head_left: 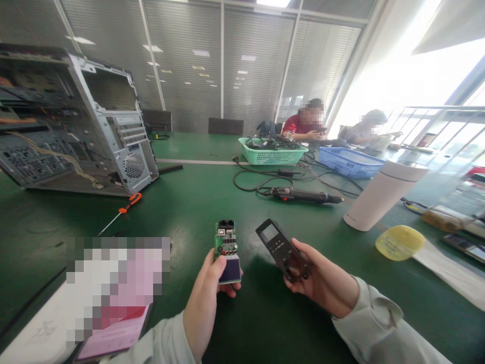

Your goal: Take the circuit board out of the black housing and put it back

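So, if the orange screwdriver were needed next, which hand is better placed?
Probably the left hand: it's nearer the orange screwdriver, though holding a circuit board. The right hand, holding a black casing, is farther.

Over on the left, a stripped-open computer case (pixel 91 116), and just beside its base, an orange screwdriver (pixel 128 206). Up the green table (pixel 189 202) now: a green basket (pixel 276 156) heaped with black cables (pixel 273 143), right next to a blue basket (pixel 346 164). Nearer, a power screwdriver (pixel 308 195), lying flat. Then across to a pale bottle (pixel 382 197) and, at the far end, one person in red (pixel 296 125), another in pale clothing (pixel 356 136). Behind it all, glass panels (pixel 185 76)!
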Demonstrator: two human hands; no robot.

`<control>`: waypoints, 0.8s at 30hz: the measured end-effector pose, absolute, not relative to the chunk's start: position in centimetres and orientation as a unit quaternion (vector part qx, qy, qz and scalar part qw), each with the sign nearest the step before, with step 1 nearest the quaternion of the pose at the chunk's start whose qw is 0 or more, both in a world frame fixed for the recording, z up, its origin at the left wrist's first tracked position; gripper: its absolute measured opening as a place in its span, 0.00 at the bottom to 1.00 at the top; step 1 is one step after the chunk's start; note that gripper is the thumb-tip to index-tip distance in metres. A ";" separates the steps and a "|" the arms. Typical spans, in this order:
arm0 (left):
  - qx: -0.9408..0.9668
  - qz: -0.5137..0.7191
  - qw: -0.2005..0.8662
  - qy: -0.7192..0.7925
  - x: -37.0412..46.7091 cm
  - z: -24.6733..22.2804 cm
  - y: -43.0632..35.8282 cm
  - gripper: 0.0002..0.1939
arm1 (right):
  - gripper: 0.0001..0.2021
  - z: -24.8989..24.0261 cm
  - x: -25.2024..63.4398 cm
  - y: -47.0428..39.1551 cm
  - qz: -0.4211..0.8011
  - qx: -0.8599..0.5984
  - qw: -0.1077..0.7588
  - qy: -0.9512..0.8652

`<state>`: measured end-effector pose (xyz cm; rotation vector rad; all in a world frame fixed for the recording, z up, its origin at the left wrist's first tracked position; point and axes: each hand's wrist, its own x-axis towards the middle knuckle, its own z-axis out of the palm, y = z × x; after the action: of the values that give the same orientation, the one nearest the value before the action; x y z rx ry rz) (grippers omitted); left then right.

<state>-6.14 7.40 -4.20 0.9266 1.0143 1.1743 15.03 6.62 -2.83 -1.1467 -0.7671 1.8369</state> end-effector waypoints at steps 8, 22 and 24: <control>0.413 0.519 0.586 0.466 -6.0 -4.5 7.5 0.11 | 0.28 -3.2 13.9 6.0 0.832 -0.314 0.344 -0.301; 0.404 0.518 0.596 0.462 -6.1 -4.4 7.2 0.10 | 0.23 -2.5 13.0 5.2 0.422 -0.490 0.466 -0.604; 0.395 0.522 0.603 0.456 -6.1 -4.4 7.1 0.10 | 0.18 -2.1 14.0 4.9 0.221 -0.550 0.445 -0.671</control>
<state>-6.14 7.13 -4.37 0.9150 1.0549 1.2075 13.95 4.95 -2.09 -1.3631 -1.6628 0.5467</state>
